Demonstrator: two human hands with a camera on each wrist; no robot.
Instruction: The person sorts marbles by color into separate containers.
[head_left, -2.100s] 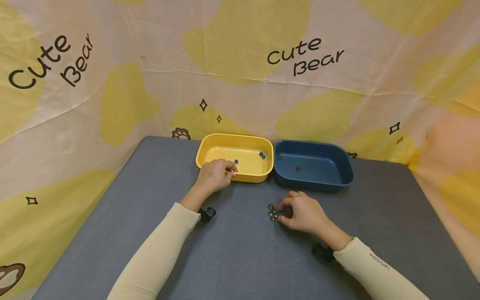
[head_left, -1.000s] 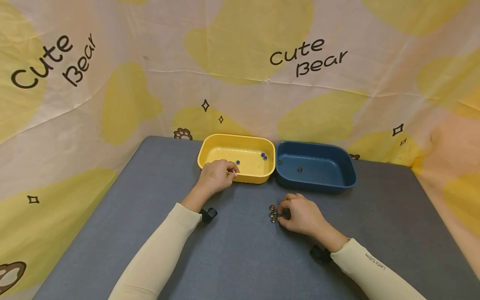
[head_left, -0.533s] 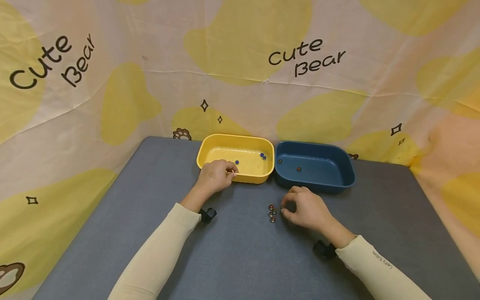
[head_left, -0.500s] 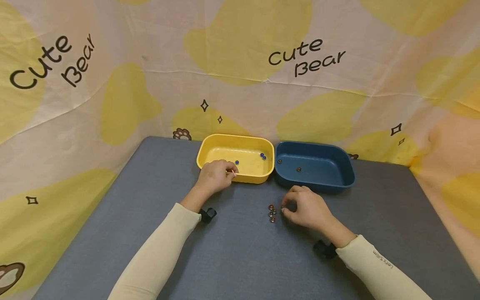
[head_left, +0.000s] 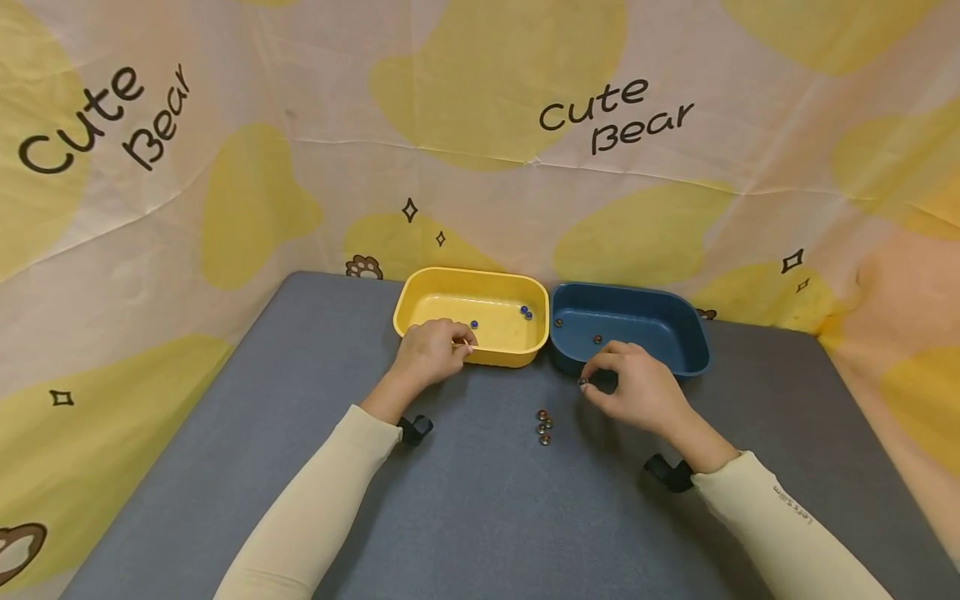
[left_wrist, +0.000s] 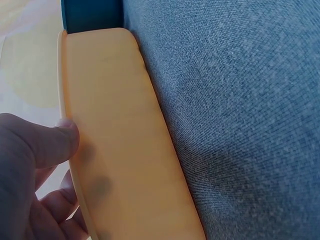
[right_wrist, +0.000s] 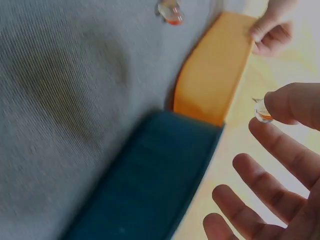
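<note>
My left hand (head_left: 450, 342) grips the near rim of the yellow bin (head_left: 517, 357); in the left wrist view its thumb (left_wrist: 55, 142) presses the bin's outer wall (left_wrist: 120, 150). My right hand (head_left: 592, 375) hovers just in front of the blue bin (head_left: 690, 362) and pinches a small clear marble (right_wrist: 262, 111) with an orange core (head_left: 582, 382) at its fingertips, the other fingers spread. A small cluster of marbles (head_left: 543, 425) lies on the grey table (head_left: 300, 417) to its lower left. The yellow bin holds blue marbles (head_left: 525, 312); the blue bin holds dark-red marbles (head_left: 597, 339).
The two bins stand side by side at the table's far edge, against a cloth backdrop (head_left: 480, 125) printed "Cute Bear". The right wrist view shows the blue bin's wall (right_wrist: 150, 185), the yellow bin (right_wrist: 215, 85) and one marble on the table (right_wrist: 171, 11).
My right hand has lifted off the marble cluster and moved up and right toward the blue bin with one marble pinched. The left hand has stayed on the yellow bin.
</note>
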